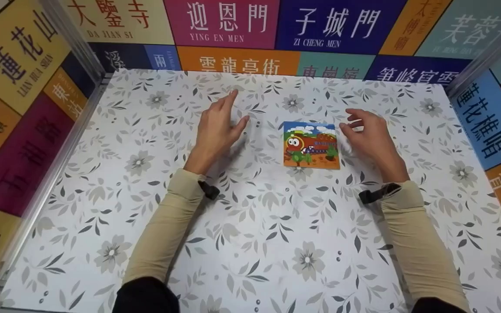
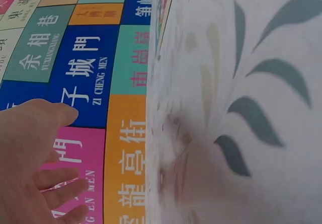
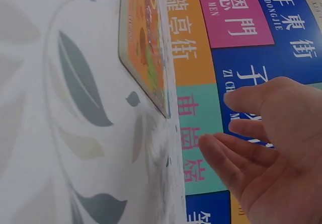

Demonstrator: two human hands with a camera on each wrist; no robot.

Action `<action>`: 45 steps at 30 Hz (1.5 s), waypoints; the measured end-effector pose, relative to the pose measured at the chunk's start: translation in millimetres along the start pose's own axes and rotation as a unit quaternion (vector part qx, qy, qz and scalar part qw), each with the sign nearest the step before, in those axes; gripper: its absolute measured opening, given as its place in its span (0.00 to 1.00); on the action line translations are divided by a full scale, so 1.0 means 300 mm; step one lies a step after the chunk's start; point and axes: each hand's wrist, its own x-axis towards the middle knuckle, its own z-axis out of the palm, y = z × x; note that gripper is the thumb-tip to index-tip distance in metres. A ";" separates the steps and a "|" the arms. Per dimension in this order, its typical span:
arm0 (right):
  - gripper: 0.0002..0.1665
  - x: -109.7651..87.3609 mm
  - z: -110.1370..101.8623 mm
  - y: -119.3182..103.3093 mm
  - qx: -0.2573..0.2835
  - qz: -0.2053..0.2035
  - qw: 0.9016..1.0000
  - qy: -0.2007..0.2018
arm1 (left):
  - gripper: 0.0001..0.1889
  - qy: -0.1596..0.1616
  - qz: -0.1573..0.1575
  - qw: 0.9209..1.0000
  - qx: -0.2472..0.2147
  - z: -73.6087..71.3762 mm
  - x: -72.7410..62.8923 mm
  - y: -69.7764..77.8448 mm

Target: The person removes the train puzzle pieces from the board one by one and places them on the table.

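A square picture puzzle with a cartoon train lies flat on the table, its thin edge showing in the right wrist view. My right hand hovers just to its right, fingers loosely bent and thumb apart from them, holding nothing. In the right wrist view the same hand is away from the puzzle. Off to the puzzle's left is my left hand, fingers extended and thumb spread, with nothing in it. The left wrist view shows that hand with relaxed fingers.
A white table with a grey leaf and flower print lies under both hands. Colourful panels with Chinese lettering stand along the back and both sides. Metal-looking posts mark the corners. Dark straps sit at the wrists.
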 end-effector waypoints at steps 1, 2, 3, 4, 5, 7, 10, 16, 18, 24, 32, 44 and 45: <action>0.32 -0.001 0.002 0.004 0.000 0.006 1.000 -0.010 | 0.37 -0.007 0.000 1.000 -0.004 0.005 -0.003 0.005; 0.33 -0.002 0.005 0.007 0.001 0.012 1.000 -0.020 | 0.37 -0.015 0.002 1.000 -0.005 0.011 -0.005 0.010; 0.33 -0.003 0.007 0.011 0.004 0.018 0.999 -0.030 | 0.36 -0.021 0.002 1.000 -0.007 0.016 -0.008 0.014; 0.34 -0.003 0.010 0.013 0.005 0.025 0.999 -0.043 | 0.36 -0.027 0.003 1.000 -0.010 0.021 -0.010 0.018; 0.34 -0.004 0.013 0.015 0.008 0.032 0.998 -0.055 | 0.35 -0.033 0.004 0.999 -0.012 0.025 -0.012 0.022; 0.35 -0.004 0.020 0.018 0.010 0.042 0.996 -0.077 | 0.34 -0.046 0.008 0.999 -0.018 0.032 -0.016 0.030; 0.35 -0.003 0.032 0.022 0.010 0.053 0.994 -0.096 | 0.32 -0.070 0.009 0.997 -0.028 0.039 -0.020 0.042; 0.34 0.003 0.050 0.030 0.002 0.047 0.993 -0.104 | 0.32 -0.113 0.001 0.992 -0.057 0.054 -0.019 0.066; 0.33 0.004 0.055 0.032 -0.002 0.044 0.993 -0.105 | 0.32 -0.124 0.003 0.990 -0.067 0.063 -0.019 0.073; 0.33 0.005 0.066 0.031 -0.012 0.044 0.993 -0.113 | 0.33 -0.159 0.021 0.982 -0.098 0.097 -0.019 0.103; 0.35 0.008 0.068 0.029 -0.007 0.054 0.992 -0.117 | 0.33 -0.189 0.037 0.973 -0.126 0.150 -0.002 0.180; 0.35 0.008 0.069 0.034 -0.016 0.051 0.991 -0.123 | 0.32 -0.238 0.023 0.958 -0.161 0.264 0.035 0.295; 0.35 0.009 0.069 0.036 -0.017 0.050 0.991 -0.123 | 0.31 -0.237 0.024 0.958 -0.161 0.273 0.038 0.300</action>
